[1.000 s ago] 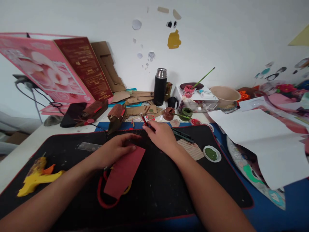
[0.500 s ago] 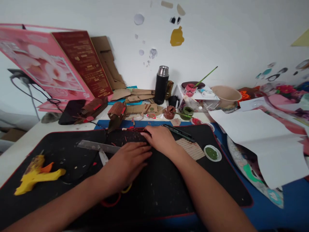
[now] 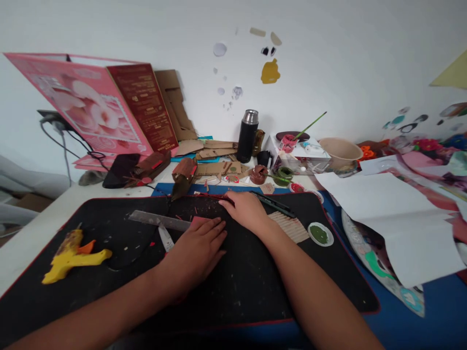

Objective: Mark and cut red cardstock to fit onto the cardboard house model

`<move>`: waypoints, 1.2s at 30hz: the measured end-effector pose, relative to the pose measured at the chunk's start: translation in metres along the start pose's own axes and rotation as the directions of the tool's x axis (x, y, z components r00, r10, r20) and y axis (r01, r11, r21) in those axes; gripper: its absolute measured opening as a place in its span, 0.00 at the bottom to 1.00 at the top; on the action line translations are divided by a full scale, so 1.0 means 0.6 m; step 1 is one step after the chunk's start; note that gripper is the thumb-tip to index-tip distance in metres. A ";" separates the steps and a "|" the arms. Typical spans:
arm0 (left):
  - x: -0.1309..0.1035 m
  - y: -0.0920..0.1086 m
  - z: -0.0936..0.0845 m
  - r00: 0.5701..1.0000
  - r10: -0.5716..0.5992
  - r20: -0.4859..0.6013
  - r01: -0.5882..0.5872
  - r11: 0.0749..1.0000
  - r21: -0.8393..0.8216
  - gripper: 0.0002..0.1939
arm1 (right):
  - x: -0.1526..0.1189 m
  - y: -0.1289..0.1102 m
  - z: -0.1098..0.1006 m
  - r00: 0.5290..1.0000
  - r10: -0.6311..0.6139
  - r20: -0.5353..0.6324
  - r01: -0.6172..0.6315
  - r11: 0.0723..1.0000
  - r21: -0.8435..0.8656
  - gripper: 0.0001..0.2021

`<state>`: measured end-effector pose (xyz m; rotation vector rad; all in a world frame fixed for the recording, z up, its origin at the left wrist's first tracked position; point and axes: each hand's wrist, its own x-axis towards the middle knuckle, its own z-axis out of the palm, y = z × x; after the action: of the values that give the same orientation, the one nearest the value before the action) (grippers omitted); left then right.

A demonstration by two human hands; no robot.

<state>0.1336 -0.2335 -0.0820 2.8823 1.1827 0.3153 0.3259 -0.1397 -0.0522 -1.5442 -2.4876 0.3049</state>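
My left hand lies palm down on the black mat, its fingers stretched out. A flat pink-red piece shows at the far edge of its fingers. The handles of the scissors are covered by this hand, and a clear ruler lies just beyond. Farther forward, my right hand rests near the mat's back edge with bent fingers. A thin dark-red stick runs up to its fingertips; what they grip is hidden. Dark green pens and a corrugated cardboard piece lie beside its wrist.
A yellow glue gun lies at left. Paint jars, a black thermos and cardboard scraps line the back. At right are a white dish of green paint and white paper.
My view has tilted up and turned slightly left. The pink-red piece now shows beside my left fingers, and the coloured scissor handles are more covered. My right hand has hardly moved.
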 end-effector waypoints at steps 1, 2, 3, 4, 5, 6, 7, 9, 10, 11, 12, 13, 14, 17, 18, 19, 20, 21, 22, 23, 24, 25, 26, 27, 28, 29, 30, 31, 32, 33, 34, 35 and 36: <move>-0.001 -0.002 -0.002 1.000 -0.017 -0.009 0.017 1.000 0.014 0.21 | 0.000 0.000 0.001 1.000 -0.007 0.000 0.007 1.000 0.000 0.16; -0.002 -0.004 -0.002 1.000 -0.020 -0.011 0.021 0.999 0.032 0.21 | 0.000 0.000 0.002 1.000 -0.014 0.002 0.014 1.000 -0.002 0.16; -0.002 -0.006 -0.002 1.000 -0.010 -0.006 0.011 0.999 0.053 0.20 | -0.001 0.000 0.003 1.000 -0.021 0.006 0.021 1.000 -0.005 0.16; -0.001 -0.008 -0.001 1.000 0.010 -0.001 -0.010 0.997 0.074 0.20 | -0.001 0.000 0.004 1.000 -0.028 0.011 0.028 1.000 -0.006 0.16; 0.001 -0.009 0.000 1.000 0.030 0.005 -0.030 0.995 0.097 0.20 | -0.001 0.000 0.005 0.999 -0.033 0.014 0.033 0.999 -0.006 0.16; 0.003 -0.009 0.001 0.999 0.046 0.004 -0.046 0.992 0.120 0.20 | 0.000 0.000 0.006 0.999 -0.036 0.015 0.036 0.999 -0.004 0.16; 0.005 -0.009 0.002 0.998 0.057 0.001 -0.057 0.988 0.140 0.20 | 0.000 0.000 0.006 0.999 -0.036 0.014 0.036 0.999 0.000 0.16; 0.007 -0.007 0.004 0.998 0.065 -0.009 -0.063 0.985 0.162 0.20 | 0.001 0.001 0.008 0.999 -0.030 0.011 0.030 0.999 0.011 0.16; 0.008 -0.006 0.003 0.998 0.065 -0.011 -0.063 0.985 0.164 0.20 | 0.001 0.002 0.008 1.000 -0.028 0.009 0.028 1.000 0.015 0.16; 0.007 -0.004 0.002 0.998 0.062 -0.012 -0.059 0.985 0.161 0.20 | 0.002 0.002 0.009 1.000 -0.026 0.008 0.026 1.000 0.018 0.16; 0.005 -0.002 -0.001 0.998 0.056 -0.014 -0.053 0.986 0.157 0.20 | 0.002 0.003 0.009 1.000 -0.025 0.010 0.024 1.000 0.018 0.16; 0.003 -0.001 -0.004 0.999 0.048 -0.016 -0.045 0.987 0.153 0.20 | 0.002 0.004 0.010 1.000 -0.023 0.010 0.023 1.000 0.017 0.16; 0.000 0.000 -0.008 0.999 0.041 -0.018 -0.038 0.988 0.151 0.19 | 0.002 0.004 0.011 1.000 -0.022 0.009 0.022 1.000 0.016 0.16; -0.009 0.003 -0.020 0.999 0.043 -0.010 -0.041 0.987 0.153 0.18 | 0.002 0.005 0.012 1.000 -0.028 0.006 0.028 1.000 0.014 0.17; -0.010 0.003 -0.022 0.999 0.053 -0.006 -0.052 0.987 0.151 0.17 | 0.002 0.005 0.013 1.000 -0.030 0.008 0.030 0.999 0.013 0.17; -0.011 0.003 -0.023 0.998 0.062 -0.004 -0.060 0.987 0.149 0.17 | 0.002 0.004 0.013 0.999 -0.032 0.014 0.032 0.999 0.011 0.17; -0.012 0.003 -0.023 0.998 0.068 -0.005 -0.066 0.987 0.148 0.17 | 0.001 0.004 0.014 0.999 -0.033 0.022 0.033 0.999 0.010 0.17; -0.011 0.003 -0.021 0.997 0.073 -0.005 -0.071 0.986 0.152 0.18 | 0.001 0.003 0.014 0.999 -0.032 0.026 0.032 0.999 0.011 0.17; -0.011 0.004 -0.019 0.997 0.079 -0.006 -0.077 0.984 0.161 0.18 | 0.001 0.003 0.014 0.999 -0.030 0.028 0.030 0.999 0.012 0.17; -0.010 0.006 -0.017 0.996 0.084 -0.006 -0.082 0.981 0.175 0.18 | 0.001 0.003 0.014 0.999 -0.028 0.028 0.028 0.999 0.016 0.17; -0.009 0.007 -0.015 0.996 0.088 -0.008 -0.085 0.978 0.192 0.18 | 0.001 0.003 0.015 0.999 -0.028 0.026 0.027 0.999 0.019 0.17; -0.009 0.009 -0.014 0.996 0.091 -0.008 -0.087 0.974 0.208 0.18 | 0.001 0.003 0.014 0.999 -0.028 0.024 0.028 0.999 0.022 0.17; -0.008 0.011 -0.014 0.996 0.090 -0.011 -0.085 0.972 0.220 0.18 | 0.001 0.003 0.014 0.999 -0.030 0.022 0.030 0.999 0.024 0.17; -0.008 0.013 -0.015 0.996 0.086 -0.010 -0.082 0.972 0.222 0.18 | 0.001 0.003 0.014 0.999 -0.033 0.021 0.033 0.999 0.024 0.17; -0.008 0.014 -0.017 0.997 0.079 -0.008 -0.076 0.973 0.216 0.17 | 0.000 0.003 0.013 0.999 -0.038 0.020 0.038 0.999 0.023 0.16; -0.008 0.015 -0.020 0.997 0.072 -0.002 -0.070 0.976 0.205 0.17 | 0.000 0.002 0.012 0.999 -0.043 0.018 0.042 0.999 0.021 0.16; -0.008 0.016 -0.024 0.998 0.066 0.004 -0.065 0.979 0.194 0.17 | 0.000 0.002 0.011 0.999 -0.047 0.019 0.047 0.999 0.019 0.16; -0.008 0.016 -0.026 0.998 0.061 0.007 -0.061 0.981 0.186 0.17 | -0.001 0.002 0.010 0.999 -0.049 0.020 0.049 0.999 0.016 0.16; -0.007 0.016 -0.028 0.998 0.063 0.004 -0.062 0.981 0.182 0.17 | -0.001 0.002 0.010 0.999 -0.049 0.024 0.049 0.999 0.013 0.16; -0.006 0.016 -0.029 0.998 0.068 -0.006 -0.065 0.981 0.183 0.17 | -0.001 0.002 0.009 0.998 -0.049 0.027 0.048 0.999 0.011 0.16; -0.005 0.017 -0.028 0.997 0.075 -0.020 -0.070 0.980 0.186 0.18 | -0.001 0.002 0.010 0.998 -0.047 0.031 0.047 0.999 0.010 0.16; -0.002 0.017 -0.027 0.996 0.085 -0.035 -0.077 0.979 0.189 0.18 | -0.001 0.002 0.010 0.998 -0.047 0.034 0.047 0.999 0.012 0.16; 0.000 0.017 -0.024 0.995 0.092 -0.048 -0.081 0.978 0.192 0.18 | -0.001 0.002 0.011 0.998 -0.048 0.035 0.048 0.999 0.015 0.16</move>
<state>0.1381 -0.2418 -0.0667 3.1154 1.1571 0.3034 0.3254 -0.1400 -0.0593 -1.4841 -2.5396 0.3439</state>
